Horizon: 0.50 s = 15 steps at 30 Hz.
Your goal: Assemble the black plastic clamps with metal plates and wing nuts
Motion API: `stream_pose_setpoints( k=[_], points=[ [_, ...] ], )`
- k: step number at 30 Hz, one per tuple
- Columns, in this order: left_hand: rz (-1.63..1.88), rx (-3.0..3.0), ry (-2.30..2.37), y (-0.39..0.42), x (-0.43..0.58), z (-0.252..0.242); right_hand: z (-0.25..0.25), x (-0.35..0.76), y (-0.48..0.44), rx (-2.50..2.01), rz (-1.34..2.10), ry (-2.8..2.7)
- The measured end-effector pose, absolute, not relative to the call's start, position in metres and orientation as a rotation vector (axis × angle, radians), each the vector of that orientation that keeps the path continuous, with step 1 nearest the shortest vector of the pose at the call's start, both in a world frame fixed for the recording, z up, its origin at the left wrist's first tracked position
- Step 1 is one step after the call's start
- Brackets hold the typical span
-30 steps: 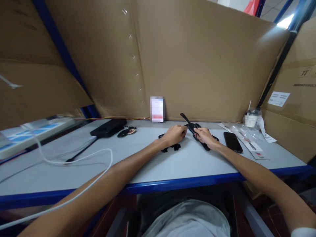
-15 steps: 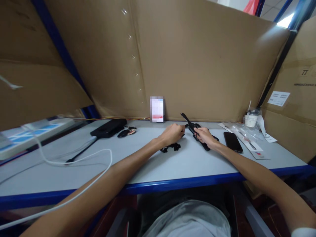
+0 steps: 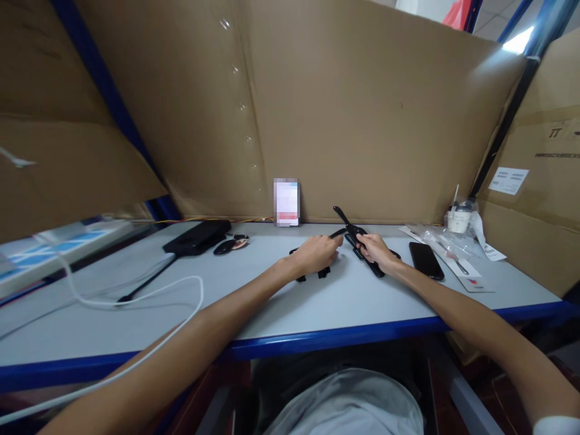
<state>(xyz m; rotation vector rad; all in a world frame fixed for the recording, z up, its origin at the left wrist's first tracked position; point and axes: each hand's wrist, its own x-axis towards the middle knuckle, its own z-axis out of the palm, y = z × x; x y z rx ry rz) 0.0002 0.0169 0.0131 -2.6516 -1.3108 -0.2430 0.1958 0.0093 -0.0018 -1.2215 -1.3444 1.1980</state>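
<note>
My right hand (image 3: 375, 249) is closed around a long black jointed device (image 3: 374, 267), whose slim arm (image 3: 341, 215) sticks up toward the cardboard wall. The device slants across the table, and my fingers cover its middle. To its left, my left hand (image 3: 315, 252) is curled with the palm down. A thin black strap (image 3: 338, 232) runs from behind its fingers to the device; the exact grip is hidden. Under that hand lies a black clip-like piece (image 3: 324, 273), mostly covered by the palm and wrist.
A phone (image 3: 287, 203) with a lit screen leans on the cardboard. Right of my hands lie a dark phone (image 3: 426, 261) and plastic packaging (image 3: 446, 241) near a cup (image 3: 459, 219). Leftward are a black box (image 3: 198, 237), small dark discs (image 3: 224, 247) and a white cable (image 3: 199, 293) over my forearm.
My left hand has turned and lowered slightly, covering more of the clip-like piece, and more of the strap shows. My right hand stays on the device.
</note>
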Motion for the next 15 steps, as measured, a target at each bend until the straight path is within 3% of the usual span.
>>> stream_pose_setpoints(
  k=[15],
  points=[
    [-0.390,-2.482,-1.338,0.0135,0.0028,0.0196,0.0025,0.2009,0.0135,-1.207,1.106,-1.156]
  ],
)
